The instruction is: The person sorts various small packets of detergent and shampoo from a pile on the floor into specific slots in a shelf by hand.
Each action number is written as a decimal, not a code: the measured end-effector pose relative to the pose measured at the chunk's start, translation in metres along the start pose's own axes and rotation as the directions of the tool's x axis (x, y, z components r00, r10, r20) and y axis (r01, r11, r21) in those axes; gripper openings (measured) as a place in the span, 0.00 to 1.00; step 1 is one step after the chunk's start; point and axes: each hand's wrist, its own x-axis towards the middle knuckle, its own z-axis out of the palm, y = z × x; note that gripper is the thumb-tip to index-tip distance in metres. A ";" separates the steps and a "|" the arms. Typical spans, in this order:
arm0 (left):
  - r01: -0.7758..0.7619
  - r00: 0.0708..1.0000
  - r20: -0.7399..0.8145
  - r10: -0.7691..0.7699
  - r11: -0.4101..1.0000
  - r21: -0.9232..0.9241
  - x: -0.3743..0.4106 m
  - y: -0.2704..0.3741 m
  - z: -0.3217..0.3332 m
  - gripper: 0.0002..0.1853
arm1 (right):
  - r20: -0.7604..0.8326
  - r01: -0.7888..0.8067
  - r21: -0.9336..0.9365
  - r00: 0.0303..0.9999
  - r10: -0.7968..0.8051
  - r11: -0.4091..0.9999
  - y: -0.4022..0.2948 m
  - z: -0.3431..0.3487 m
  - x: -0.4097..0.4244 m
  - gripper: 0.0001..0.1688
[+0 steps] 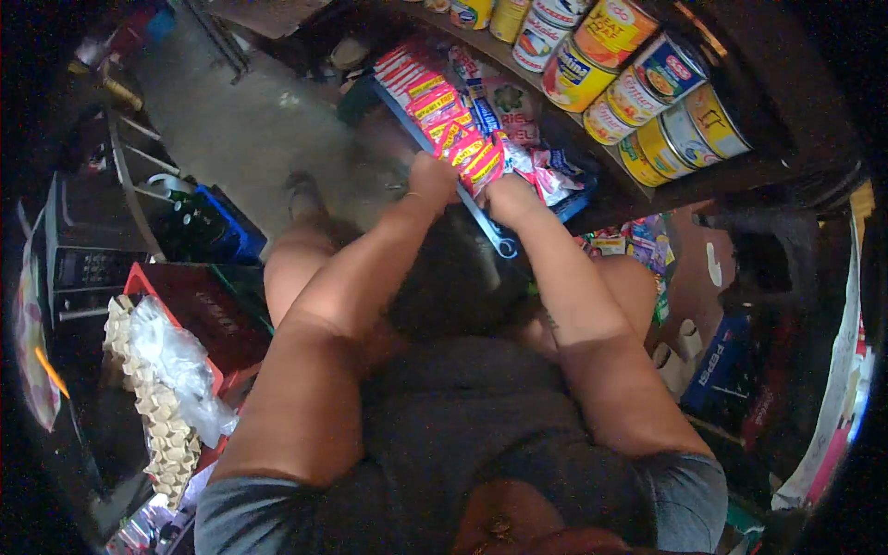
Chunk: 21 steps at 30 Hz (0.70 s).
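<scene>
A blue plastic tray (479, 220) in front of me holds rows of pink and yellow sachets (433, 104). My left hand (433, 179), fingers curled, is at the left edge of a bunch of pink sachets (477, 158) above the tray's near part. On the other side of that bunch, my right hand (513, 198) grips its lower edge, with the fingertips mostly hidden. White and pink packets (548, 177) lie crumpled in the tray to the right of my hands. Blue sachets (483, 111) stand beside the pink rows.
Stacked food cans (590, 73) line a wooden shelf at upper right. Colourful sachets (635, 243) lie below it. On my left are a red crate (201, 312), clear plastic bags (173, 361), egg cartons (156, 409) and a microwave oven (90, 243). A blue Pepsi crate (718, 364) stands right.
</scene>
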 end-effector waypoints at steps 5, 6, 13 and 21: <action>-0.164 0.931 -0.283 0.232 0.956 0.245 0.025 -0.022 -0.003 0.19 | 0.074 -0.068 -0.017 0.995 0.070 0.998 -0.020 -0.016 0.008 0.12; -0.347 0.747 -0.419 0.516 0.840 0.416 0.021 -0.012 -0.001 0.19 | 0.053 -0.066 -0.011 0.996 0.067 0.998 -0.013 -0.011 0.005 0.12; -0.734 0.480 0.096 0.872 0.339 0.588 0.000 0.021 0.013 0.18 | 0.049 -0.166 0.346 0.986 0.159 0.923 -0.004 -0.016 -0.005 0.14; -0.555 0.598 0.350 0.721 0.057 0.830 -0.019 0.052 0.030 0.23 | 0.077 -0.099 0.025 0.992 0.097 0.995 -0.004 0.008 -0.008 0.14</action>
